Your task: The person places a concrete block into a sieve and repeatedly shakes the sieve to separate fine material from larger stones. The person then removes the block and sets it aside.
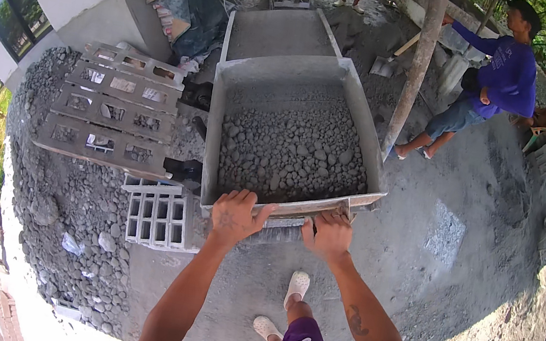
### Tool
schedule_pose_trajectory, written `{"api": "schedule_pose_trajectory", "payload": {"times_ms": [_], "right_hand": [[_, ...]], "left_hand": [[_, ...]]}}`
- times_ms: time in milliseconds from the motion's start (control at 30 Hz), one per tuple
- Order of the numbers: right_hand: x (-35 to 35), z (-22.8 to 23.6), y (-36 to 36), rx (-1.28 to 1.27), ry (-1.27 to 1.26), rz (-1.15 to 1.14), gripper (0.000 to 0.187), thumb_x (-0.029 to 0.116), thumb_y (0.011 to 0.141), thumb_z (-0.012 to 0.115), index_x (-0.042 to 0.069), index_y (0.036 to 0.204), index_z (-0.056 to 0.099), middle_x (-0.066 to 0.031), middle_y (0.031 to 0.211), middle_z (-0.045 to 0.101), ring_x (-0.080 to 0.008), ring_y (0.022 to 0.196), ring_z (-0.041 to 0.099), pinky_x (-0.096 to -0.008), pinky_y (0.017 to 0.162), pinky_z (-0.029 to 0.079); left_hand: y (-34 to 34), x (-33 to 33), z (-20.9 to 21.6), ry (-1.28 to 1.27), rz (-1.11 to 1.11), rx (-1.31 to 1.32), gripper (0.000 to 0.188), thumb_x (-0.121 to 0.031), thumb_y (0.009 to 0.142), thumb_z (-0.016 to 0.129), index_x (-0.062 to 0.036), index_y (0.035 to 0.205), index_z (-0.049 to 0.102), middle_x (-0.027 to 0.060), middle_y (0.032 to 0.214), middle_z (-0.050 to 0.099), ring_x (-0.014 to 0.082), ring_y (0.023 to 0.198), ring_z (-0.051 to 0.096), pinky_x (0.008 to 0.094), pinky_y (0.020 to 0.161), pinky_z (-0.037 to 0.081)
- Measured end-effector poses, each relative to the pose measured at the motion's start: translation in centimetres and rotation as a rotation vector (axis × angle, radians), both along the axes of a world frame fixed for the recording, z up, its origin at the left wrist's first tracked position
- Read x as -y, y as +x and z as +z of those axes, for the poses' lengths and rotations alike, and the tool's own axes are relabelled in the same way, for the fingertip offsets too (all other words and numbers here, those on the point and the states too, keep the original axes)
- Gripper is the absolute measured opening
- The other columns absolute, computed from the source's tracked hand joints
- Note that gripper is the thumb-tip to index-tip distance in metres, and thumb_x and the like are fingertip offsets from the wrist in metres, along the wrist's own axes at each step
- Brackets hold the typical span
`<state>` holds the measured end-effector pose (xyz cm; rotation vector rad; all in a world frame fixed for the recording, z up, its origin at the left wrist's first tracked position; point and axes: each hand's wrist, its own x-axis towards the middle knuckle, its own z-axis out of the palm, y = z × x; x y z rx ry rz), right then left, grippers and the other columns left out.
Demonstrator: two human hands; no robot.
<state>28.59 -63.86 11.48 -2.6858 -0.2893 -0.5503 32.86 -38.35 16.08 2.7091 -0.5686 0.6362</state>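
Note:
A large rectangular tray (368,163), coated in grey dust, stands in front of me with a layer of round gravel (291,145) inside. Its bottom is hidden under the stones. My left hand (235,217) is closed over the near rim, left of the middle, with the thumb stretched along the edge. Further right on that rim, my right hand (329,234) is closed too, its fingers curled over the edge beside a small upright piece. Beyond the tray's far wall lies a flat dusty panel (284,33) with raised sides.
Hollow concrete blocks (108,109) are stacked at left, with another block (159,215) below them. A gravel heap (55,236) spreads beside these. On the right rises a slanted pole (418,65); a person in a purple shirt (506,72) stands past it near a shovel (384,65).

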Motion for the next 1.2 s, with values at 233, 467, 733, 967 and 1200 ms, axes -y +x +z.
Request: {"api": "schedule_pose_trajectory", "payload": {"times_ms": [233, 467, 733, 967, 1200], "right_hand": [[0.9, -0.6, 13.2, 0.228, -0.048, 0.043, 0.028, 0.031, 0.083, 0.068, 0.012, 0.064, 0.064, -0.0042, 0.063, 0.057, -0.0247, 0.057, 0.057, -0.0387, 0.062, 0.046], [-0.9, -1.2, 36.7, 0.179, -0.01, 0.017, 0.037, 0.031, 0.09, 0.059, 0.007, 0.065, 0.071, -0.0118, 0.068, 0.07, -0.0319, 0.062, 0.066, -0.0455, 0.074, 0.055], [-0.5, 1.2, 27.7, -0.227, -0.03, -0.006, 0.047, 0.038, 0.094, 0.054, 0.006, 0.07, 0.077, -0.0164, 0.072, 0.074, -0.0342, 0.067, 0.072, -0.0476, 0.076, 0.06], [-0.2, 2.8, 6.9, -0.336, 0.007, -0.009, 0.039, 0.037, 0.09, 0.058, 0.006, 0.081, 0.081, -0.0176, 0.076, 0.075, -0.036, 0.072, 0.075, -0.0481, 0.076, 0.062], [2.3, 2.7, -5.6, -0.223, 0.014, -0.034, 0.038, 0.033, 0.089, 0.06, 0.004, 0.073, 0.079, -0.0194, 0.075, 0.075, -0.0369, 0.064, 0.074, -0.0486, 0.07, 0.062]], "left_hand": [[13.1, 1.2, 0.4, 0.001, -0.008, 0.027, 0.053, -0.052, 0.09, 0.077, -0.0064, 0.069, 0.061, 0.0069, 0.067, 0.059, 0.0265, 0.06, 0.066, 0.0369, 0.055, 0.051], [35.0, 0.2, -0.1, 0.131, 0.101, 0.032, 0.059, -0.06, 0.095, 0.067, -0.0037, 0.078, 0.071, 0.0115, 0.081, 0.072, 0.0314, 0.075, 0.073, 0.0426, 0.068, 0.058], [27.0, -0.1, 0.6, 0.074, 0.072, -0.081, 0.067, -0.064, 0.098, 0.062, -0.0016, 0.073, 0.066, 0.0167, 0.077, 0.069, 0.0374, 0.074, 0.072, 0.0475, 0.065, 0.057], [5.6, -0.1, 1.3, 0.051, 0.07, -0.092, 0.059, -0.058, 0.093, 0.07, -0.0028, 0.072, 0.068, 0.0143, 0.077, 0.071, 0.0358, 0.07, 0.072, 0.0467, 0.063, 0.058], [-5.7, 2.5, 1.6, 0.077, 0.003, -0.061, 0.054, -0.054, 0.091, 0.074, -0.0053, 0.07, 0.065, 0.011, 0.075, 0.068, 0.0323, 0.067, 0.071, 0.0439, 0.062, 0.056]]}}
